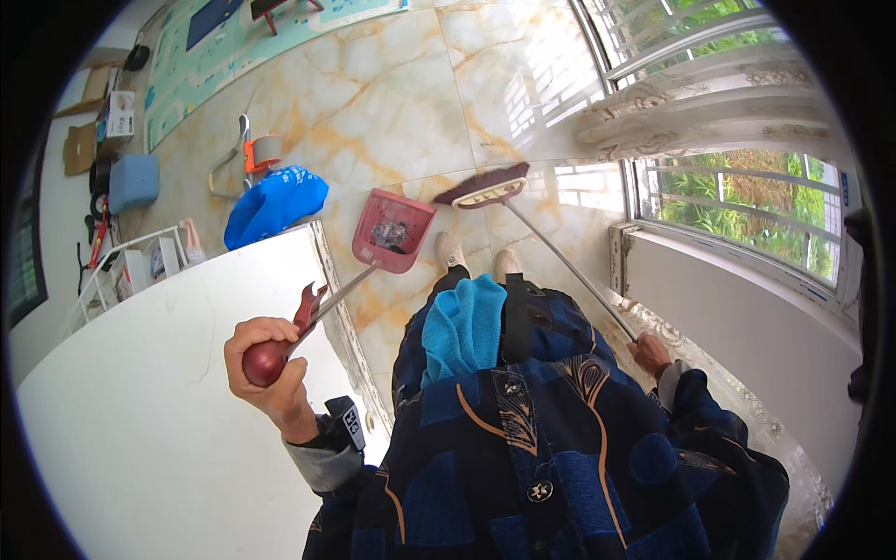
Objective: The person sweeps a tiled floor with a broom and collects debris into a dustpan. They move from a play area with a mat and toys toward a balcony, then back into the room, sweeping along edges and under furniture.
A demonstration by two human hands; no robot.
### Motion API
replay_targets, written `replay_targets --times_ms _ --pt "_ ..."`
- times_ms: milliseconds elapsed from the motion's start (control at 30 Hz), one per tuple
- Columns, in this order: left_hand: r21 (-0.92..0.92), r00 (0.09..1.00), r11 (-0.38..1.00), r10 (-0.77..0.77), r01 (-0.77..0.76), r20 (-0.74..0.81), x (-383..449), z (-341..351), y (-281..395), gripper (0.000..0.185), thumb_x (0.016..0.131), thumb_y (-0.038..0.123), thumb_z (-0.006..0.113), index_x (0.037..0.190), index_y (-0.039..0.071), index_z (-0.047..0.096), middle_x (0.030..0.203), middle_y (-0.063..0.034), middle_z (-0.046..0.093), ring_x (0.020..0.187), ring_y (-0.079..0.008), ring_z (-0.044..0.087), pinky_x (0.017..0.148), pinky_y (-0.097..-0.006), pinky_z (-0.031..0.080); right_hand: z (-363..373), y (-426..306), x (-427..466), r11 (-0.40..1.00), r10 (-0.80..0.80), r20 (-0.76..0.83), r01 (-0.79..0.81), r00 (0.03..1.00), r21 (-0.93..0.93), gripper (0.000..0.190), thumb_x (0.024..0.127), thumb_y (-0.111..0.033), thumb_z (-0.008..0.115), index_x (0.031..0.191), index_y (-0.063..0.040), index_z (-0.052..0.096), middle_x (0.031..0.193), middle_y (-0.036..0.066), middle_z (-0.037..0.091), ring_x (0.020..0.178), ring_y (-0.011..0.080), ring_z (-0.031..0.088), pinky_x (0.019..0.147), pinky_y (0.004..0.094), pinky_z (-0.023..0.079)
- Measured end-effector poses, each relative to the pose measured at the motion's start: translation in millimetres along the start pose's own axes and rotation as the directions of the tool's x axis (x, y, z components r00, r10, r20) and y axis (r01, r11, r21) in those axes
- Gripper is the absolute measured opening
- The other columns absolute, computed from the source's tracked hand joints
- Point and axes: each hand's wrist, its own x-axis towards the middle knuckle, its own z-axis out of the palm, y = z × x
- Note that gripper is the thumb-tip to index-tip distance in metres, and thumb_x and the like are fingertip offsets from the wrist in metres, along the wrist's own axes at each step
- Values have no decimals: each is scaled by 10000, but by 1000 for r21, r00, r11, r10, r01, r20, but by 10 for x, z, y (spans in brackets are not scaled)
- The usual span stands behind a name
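My left hand [269, 367] grips the red knobbed end of the handle of a long-handled dustpan, above the white tabletop's edge. The pink-red dustpan [367, 217] is ahead of my left foot, with grey dust and debris [389, 233] in its pan. On my right side, my right hand [651, 355] is closed around the metal stick of a broom. The broom head [490, 189], with dark maroon bristles and a cream panel, lies ahead of my feet, just right of the dustpan. A blue cloth [463, 325] hangs at my waist.
A white table [140, 392] stands close on my left. Beyond it are a blue plastic bag [276, 206], a tape dispenser [260, 154] and a blue bin [134, 182]. Curtains [714, 105] and a barred window [742, 203] line the right. A play mat [210, 77] covers the far floor.
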Motion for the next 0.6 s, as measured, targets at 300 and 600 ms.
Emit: replay_targets --times_ms 300,600 --pt "67 999 997 -37 36 4 -353 322 94 404 498 -67 481 895 -7 526 841 -133 544 768 -231 574 786 -338 498 -204 -141 135 781 -52 107 -27 993 624 354 869 -292 624 801 54 647 544 74 523 438 186 547 379 339 431" --pt "142 996 989 -26 38 -87 -799 434 36 411 513 -11 503 923 12 531 879 -116 547 829 -242 579 865 -370 495 -430 -1102 2394 808 -201 -332 347 922 476 231 808 -221 631 872 1 621 754 199 654 572 328 641 505 418 518"
